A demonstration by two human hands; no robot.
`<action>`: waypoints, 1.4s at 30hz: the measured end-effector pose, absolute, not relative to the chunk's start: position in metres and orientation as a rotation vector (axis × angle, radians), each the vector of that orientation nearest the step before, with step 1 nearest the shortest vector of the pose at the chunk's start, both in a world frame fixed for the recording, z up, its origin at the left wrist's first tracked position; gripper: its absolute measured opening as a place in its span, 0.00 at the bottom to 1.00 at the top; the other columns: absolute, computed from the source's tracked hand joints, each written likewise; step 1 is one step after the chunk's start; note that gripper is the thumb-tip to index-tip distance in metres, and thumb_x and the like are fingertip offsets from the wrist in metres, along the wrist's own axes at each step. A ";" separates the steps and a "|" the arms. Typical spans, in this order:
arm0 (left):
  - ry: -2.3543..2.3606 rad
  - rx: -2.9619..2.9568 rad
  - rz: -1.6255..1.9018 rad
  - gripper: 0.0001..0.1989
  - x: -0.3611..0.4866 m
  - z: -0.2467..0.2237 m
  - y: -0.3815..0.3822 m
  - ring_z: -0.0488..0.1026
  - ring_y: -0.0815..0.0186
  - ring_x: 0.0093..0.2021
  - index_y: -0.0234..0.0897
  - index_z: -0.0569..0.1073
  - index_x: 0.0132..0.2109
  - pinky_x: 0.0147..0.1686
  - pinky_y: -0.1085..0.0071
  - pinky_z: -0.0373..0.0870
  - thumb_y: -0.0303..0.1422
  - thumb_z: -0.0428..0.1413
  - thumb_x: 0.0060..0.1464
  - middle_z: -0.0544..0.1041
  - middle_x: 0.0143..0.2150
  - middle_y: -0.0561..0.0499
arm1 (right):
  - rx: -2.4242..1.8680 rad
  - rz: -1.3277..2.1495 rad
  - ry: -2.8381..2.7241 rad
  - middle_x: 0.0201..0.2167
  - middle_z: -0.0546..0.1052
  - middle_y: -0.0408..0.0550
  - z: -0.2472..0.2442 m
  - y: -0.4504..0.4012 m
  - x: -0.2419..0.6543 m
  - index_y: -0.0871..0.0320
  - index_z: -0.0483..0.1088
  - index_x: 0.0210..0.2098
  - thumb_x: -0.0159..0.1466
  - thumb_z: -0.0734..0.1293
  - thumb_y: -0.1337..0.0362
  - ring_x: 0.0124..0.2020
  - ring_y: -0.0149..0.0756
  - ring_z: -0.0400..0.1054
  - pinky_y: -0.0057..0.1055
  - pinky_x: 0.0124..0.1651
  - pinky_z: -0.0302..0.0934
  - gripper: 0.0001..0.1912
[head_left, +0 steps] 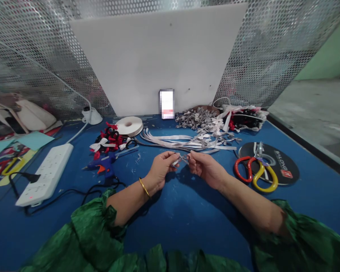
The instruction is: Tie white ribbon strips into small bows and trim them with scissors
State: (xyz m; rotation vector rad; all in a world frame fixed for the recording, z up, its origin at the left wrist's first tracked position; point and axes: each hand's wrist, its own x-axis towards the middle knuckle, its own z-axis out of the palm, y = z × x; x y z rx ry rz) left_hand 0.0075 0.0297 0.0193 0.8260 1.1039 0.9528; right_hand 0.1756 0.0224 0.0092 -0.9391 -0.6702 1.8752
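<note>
Near the middle of the blue table, my left hand [163,168] pinches a small silvery-white ribbon piece [176,162] between thumb and fingers. My right hand [205,168] is closed at the other side of the piece, its fingertips pinching a thin grey end. A small gap separates the two hands, and the ribbon spans it. Fine details of the piece are too small to tell. Behind the hands lie long white and grey ribbon strips [170,141], and beyond them a pile of small grey and white bows [200,119].
Red-and-yellow-handled scissors [265,177] rest on a black disc [286,162] at right. Leftward are a blue glue gun [106,164], red and black bows [113,136], a white ribbon roll [129,125] and a power strip [47,173]. A lit phone [167,104] stands behind.
</note>
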 end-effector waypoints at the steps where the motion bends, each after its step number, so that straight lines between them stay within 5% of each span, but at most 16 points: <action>1: 1.097 0.807 0.947 0.16 0.008 0.019 0.029 0.69 0.72 0.26 0.33 0.72 0.32 0.28 0.74 0.64 0.39 0.66 0.41 0.73 0.30 0.52 | -0.963 1.839 -0.727 0.18 0.65 0.38 0.010 0.022 0.175 0.61 0.72 0.27 0.51 0.76 0.58 0.20 0.24 0.57 0.23 0.24 0.54 0.13; 10: 0.996 0.779 0.894 0.14 0.006 0.023 0.029 0.67 0.73 0.28 0.33 0.72 0.33 0.28 0.75 0.61 0.36 0.66 0.42 0.72 0.30 0.52 | -0.959 1.772 -0.859 0.16 0.62 0.38 0.009 0.022 0.175 0.59 0.66 0.19 0.53 0.73 0.63 0.19 0.26 0.55 0.25 0.23 0.52 0.13; 25: 0.703 0.709 0.636 0.13 0.007 0.012 0.030 0.63 0.72 0.22 0.31 0.72 0.32 0.27 0.72 0.58 0.38 0.59 0.50 0.65 0.23 0.55 | -0.901 1.877 -0.868 0.18 0.64 0.40 0.015 0.012 0.164 0.60 0.65 0.20 0.57 0.69 0.59 0.20 0.26 0.58 0.26 0.24 0.52 0.14; 30: 0.724 0.705 0.682 0.12 0.011 0.009 0.025 0.59 0.74 0.20 0.31 0.72 0.30 0.26 0.72 0.57 0.37 0.61 0.48 0.57 0.19 0.58 | -0.898 1.853 -0.909 0.15 0.58 0.37 0.015 0.008 0.160 0.58 0.58 0.17 0.58 0.66 0.62 0.18 0.26 0.54 0.27 0.23 0.47 0.17; 42: 0.697 0.511 0.646 0.12 0.012 0.007 0.025 0.55 0.75 0.19 0.32 0.67 0.24 0.23 0.74 0.56 0.33 0.60 0.48 0.56 0.18 0.58 | -0.831 1.886 -0.859 0.14 0.53 0.36 0.010 0.009 0.161 0.57 0.56 0.16 0.56 0.64 0.66 0.16 0.25 0.44 0.29 0.23 0.44 0.16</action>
